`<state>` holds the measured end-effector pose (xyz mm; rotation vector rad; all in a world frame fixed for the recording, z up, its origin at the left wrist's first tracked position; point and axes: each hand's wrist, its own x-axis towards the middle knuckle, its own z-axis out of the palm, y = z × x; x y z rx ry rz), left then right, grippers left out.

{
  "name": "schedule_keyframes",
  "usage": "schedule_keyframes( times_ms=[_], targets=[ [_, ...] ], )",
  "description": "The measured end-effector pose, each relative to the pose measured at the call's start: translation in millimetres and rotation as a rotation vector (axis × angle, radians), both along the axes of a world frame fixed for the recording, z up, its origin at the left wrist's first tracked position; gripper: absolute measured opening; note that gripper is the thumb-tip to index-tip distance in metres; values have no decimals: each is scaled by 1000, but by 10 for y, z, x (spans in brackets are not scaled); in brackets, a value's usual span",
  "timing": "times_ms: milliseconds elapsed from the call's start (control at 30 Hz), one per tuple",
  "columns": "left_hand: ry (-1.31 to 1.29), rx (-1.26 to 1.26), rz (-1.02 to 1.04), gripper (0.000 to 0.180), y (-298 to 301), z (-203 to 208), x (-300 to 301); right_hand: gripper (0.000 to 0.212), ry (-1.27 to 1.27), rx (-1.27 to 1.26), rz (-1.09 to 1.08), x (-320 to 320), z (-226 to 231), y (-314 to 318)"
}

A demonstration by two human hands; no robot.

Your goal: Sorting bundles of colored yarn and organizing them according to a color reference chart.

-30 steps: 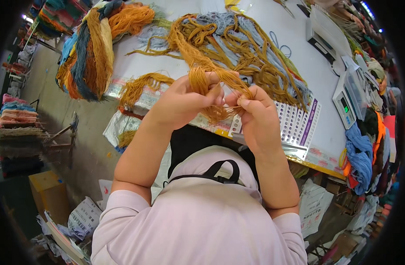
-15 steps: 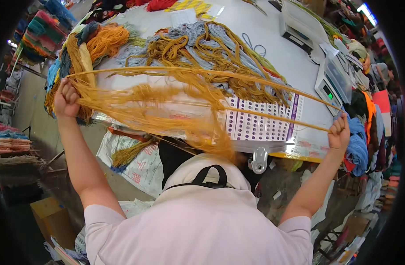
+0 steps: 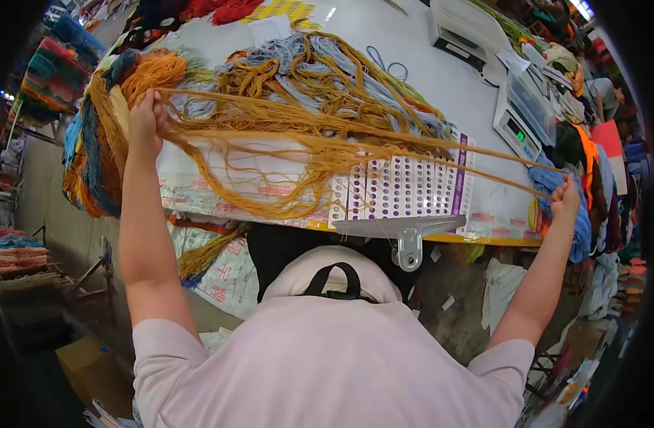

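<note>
A golden-yellow yarn skein (image 3: 305,146) is stretched across the table between my two raised hands. At its left end my left hand (image 3: 149,125) is closed round the strands, beside an orange yarn bundle (image 3: 156,73). My right hand (image 3: 565,197) grips the other end, above the table's right side near a blue yarn bundle (image 3: 580,222). Two taut bands run toward the right hand, while looser strands sag in a loop at the middle. Behind the skein lies a heap of grey-blue and brown-gold yarn (image 3: 298,71). Under it is a white card with purple dots (image 3: 405,187).
A large metal clip (image 3: 409,246) sits at the table's near edge. To the right stand a digital scale (image 3: 518,128) and a second scale (image 3: 455,46). Scissors with blue handles (image 3: 387,63) lie behind the heap. Yarn bundles hang over the table's left edge.
My left hand has moved right and slightly up, my right hand a little right. The blurred, swinging loose strands have settled into a clearer loop over the table's near part.
</note>
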<state>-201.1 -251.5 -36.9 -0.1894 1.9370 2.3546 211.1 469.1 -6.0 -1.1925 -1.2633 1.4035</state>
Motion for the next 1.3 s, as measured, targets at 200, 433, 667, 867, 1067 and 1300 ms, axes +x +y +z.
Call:
schedule_keyframes(
  times_ms=[200, 433, 667, 867, 1067, 1300],
  targets=[
    [-52, 1042, -384, 26, 1, -353, 544, 15, 359, -426, 376, -215, -309, -724],
    [113, -284, -951, 32, 1786, -491, 1723, 32, -375, 59, 1073, -985, -734, -2701],
    [554, -987, -904, 29, 2354, -886, 1930, 27, -710, 592, 1084, -1233, -1216, -3115],
    [710, -1061, -655, 21, 2334, -983, 1935, 20, 32, -619, 1294, -1097, -905, -3042],
    [608, -1213, -595, 26, 2182, -831, 1712, 18, 566, -646, 1106, -722, -588, -2729],
    [-125, -515, -513, 20, 916, -162, 981, 41, 352, -386, 546, 61, -172, -1114]
  ],
)
